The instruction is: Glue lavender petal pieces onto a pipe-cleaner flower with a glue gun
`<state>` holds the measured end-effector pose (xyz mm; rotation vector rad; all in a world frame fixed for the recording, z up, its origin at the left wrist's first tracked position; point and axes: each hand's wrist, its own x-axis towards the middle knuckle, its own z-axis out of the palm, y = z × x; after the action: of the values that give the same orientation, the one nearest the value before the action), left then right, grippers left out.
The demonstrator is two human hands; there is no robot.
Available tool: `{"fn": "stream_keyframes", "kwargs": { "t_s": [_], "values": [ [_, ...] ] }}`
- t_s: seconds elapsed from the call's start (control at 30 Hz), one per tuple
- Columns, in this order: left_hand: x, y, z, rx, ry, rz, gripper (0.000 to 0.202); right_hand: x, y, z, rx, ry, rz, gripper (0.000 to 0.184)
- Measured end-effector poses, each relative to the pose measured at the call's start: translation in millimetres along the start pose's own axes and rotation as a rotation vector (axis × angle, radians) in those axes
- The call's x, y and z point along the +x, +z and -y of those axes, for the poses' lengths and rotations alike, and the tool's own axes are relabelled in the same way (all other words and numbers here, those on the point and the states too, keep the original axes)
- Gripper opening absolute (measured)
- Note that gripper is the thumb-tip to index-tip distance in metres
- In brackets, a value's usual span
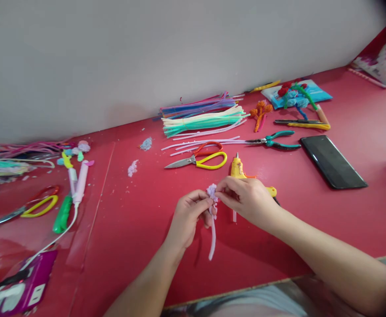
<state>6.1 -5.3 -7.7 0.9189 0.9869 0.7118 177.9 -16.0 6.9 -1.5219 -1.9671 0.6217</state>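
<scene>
Near the table's front edge, my left hand (pixel 193 213) pinches a lilac pipe-cleaner flower (pixel 212 191) just under its fluffy head. Its single stem hangs down below my fingers. My right hand (pixel 241 196) is closed at the right side of the flower head, thumb and forefinger together on its edge. A yellow glue gun (pixel 237 167) lies behind my right hand, which hides part of it. Beyond the flower rest scissors (pixel 209 159) with red and yellow handles, and teal-handled pliers (pixel 275 140).
Bundles of pipe cleaners (pixel 202 121) lie along the wall, with loose lilac stems in front. At right are a black phone (pixel 333 162), an orange pipe-cleaner flower (pixel 261 113) and a blue packet (pixel 318 90). A pink corded tool (pixel 81 181) and second scissors (pixel 36 207) lie left.
</scene>
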Motion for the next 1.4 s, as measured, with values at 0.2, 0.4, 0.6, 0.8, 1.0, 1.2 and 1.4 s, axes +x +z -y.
{"fn": "stream_keyframes", "kwargs": {
  "t_s": [0.2,0.4,0.6,0.8,1.0,1.2,1.4],
  "values": [
    [0,-0.3,-2,-0.001,-0.002,-0.028,0.015,-2,-1,1,0.018,-0.053,-0.023,0.013],
    [0,0.6,-3,0.020,0.026,-0.038,0.015,-2,2,0,-0.057,-0.091,-0.050,0.012],
    [0,-0.7,-2,0.058,0.057,-0.036,0.015,-3,2,1,-0.049,-0.119,-0.061,0.013],
    [-3,0.4,-1,0.055,0.191,-0.142,0.007,-5,-10,8,0.225,0.066,-0.035,0.012],
    [-13,3.2,0,0.331,0.527,-0.323,0.007,-5,-16,21,0.762,0.377,0.202,0.016],
    [-14,-7.5,7,0.599,0.812,-0.328,0.015,-5,-12,24,0.974,0.482,0.307,0.016],
    [-16,-13.6,7,0.811,0.896,-0.316,0.020,-7,-11,23,0.995,0.478,0.308,0.016]
  ]
}}
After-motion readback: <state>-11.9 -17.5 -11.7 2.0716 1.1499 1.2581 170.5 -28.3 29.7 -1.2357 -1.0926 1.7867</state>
